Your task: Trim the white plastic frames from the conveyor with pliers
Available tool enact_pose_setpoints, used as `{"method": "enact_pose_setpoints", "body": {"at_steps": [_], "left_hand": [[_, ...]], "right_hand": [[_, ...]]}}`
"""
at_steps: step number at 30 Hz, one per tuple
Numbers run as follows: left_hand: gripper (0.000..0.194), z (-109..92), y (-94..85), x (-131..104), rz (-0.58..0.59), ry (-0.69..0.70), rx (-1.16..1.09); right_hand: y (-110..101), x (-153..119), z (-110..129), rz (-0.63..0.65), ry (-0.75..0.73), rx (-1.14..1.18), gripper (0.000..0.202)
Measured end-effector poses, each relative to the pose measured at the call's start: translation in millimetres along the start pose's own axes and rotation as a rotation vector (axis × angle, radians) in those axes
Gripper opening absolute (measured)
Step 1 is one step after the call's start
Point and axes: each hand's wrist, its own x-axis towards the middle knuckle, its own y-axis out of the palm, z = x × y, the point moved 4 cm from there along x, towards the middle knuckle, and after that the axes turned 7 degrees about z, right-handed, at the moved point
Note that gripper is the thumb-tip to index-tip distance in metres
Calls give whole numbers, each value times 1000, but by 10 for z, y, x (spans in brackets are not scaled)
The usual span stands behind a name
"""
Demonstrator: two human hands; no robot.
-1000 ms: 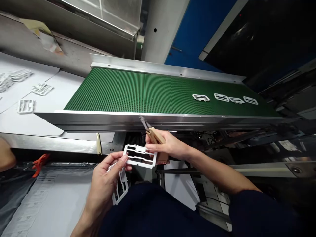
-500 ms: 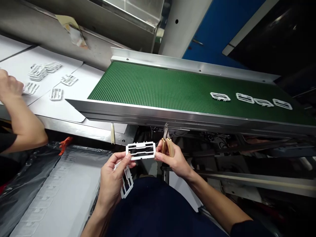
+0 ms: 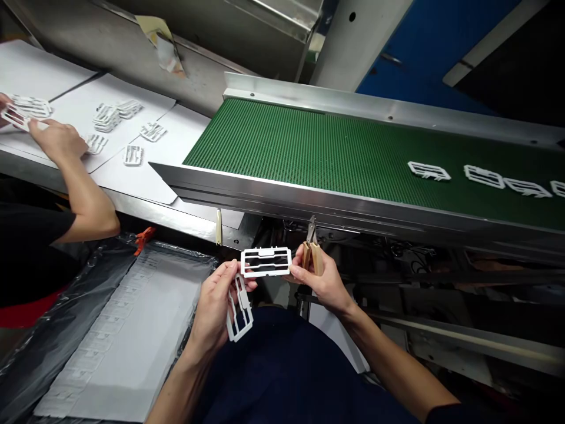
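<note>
In front of my body my left hand (image 3: 216,297) holds one white plastic frame (image 3: 239,309), which hangs tilted below its fingers. A second white frame (image 3: 266,273) lies level between both hands, its left end over my left fingers and its right end pinched by my right thumb and finger. My right hand (image 3: 322,280) also grips nippers (image 3: 316,259) with tan handles, their metal tips pointing up towards the conveyor's side rail.
A green conveyor belt (image 3: 300,147) carries several white frames at the right. Another person's hand (image 3: 59,140) holds a frame over a white-papered table (image 3: 145,182) with stacked frames. A plastic-lined box (image 3: 128,353) stands lower left.
The view has shifted, so the belt and table appear further right or higher. My left thumb has lifted off the level frame. The other person now holds a frame in two hands.
</note>
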Motion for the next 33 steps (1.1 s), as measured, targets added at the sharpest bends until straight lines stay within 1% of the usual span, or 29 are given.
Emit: {"method": "enact_pose_setpoints", "body": {"at_steps": [5,11,18,23,26,30,33], "left_hand": [[23,36,-4,12,5,-33,-8],[25,61,3,11,7,-48,-18],[24,121,-41,19,-14,-85,91],[27,146,-42,19,-24,-86,92],[24,150,-5,23,4,-107,30],[17,174,47,56,115,-179,-163],[22,211,31,89,122,-242,-270]], "right_hand": [[-6,5,-31,29,9,9,23],[-9,-12,-60,16,26,10,23],[-6,-44,-102,22,30,57,28],[-24,-66,-120,5,26,75,29],[-41,-82,-114,-8,19,58,29],[-83,-98,-82,-35,-22,39,24],[-103,-100,-59,-32,-29,20,25]]}}
